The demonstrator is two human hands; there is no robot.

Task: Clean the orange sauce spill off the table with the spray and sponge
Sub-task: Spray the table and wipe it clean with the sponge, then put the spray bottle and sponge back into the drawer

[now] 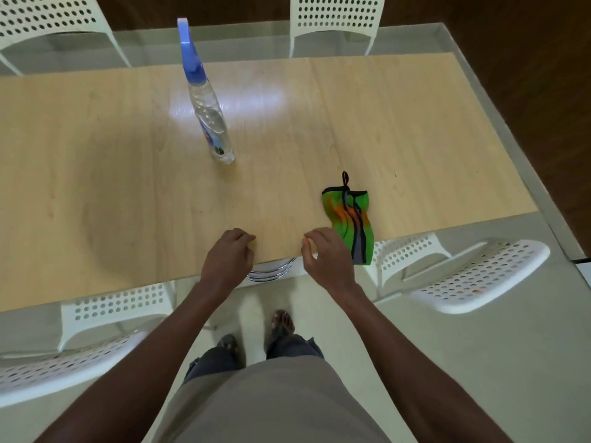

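A clear spray bottle [209, 115] with a blue trigger head stands upright on the wooden table [112, 161], left of centre. A green cleaning cloth [350, 219] with black trim and orange smears lies crumpled near the table's front edge, at the right. My left hand [228, 259] rests at the front edge with its fingers curled and nothing in it. My right hand [326, 257] hovers just left of the cloth, fingers loosely bent and apart, holding nothing. I see no orange sauce on the wood itself.
White perforated chairs stand around the table: two at the far side [335, 17], one at the near left [80, 340] and one at the near right [473, 276]. My feet [283, 324] are on the pale floor under the table edge.
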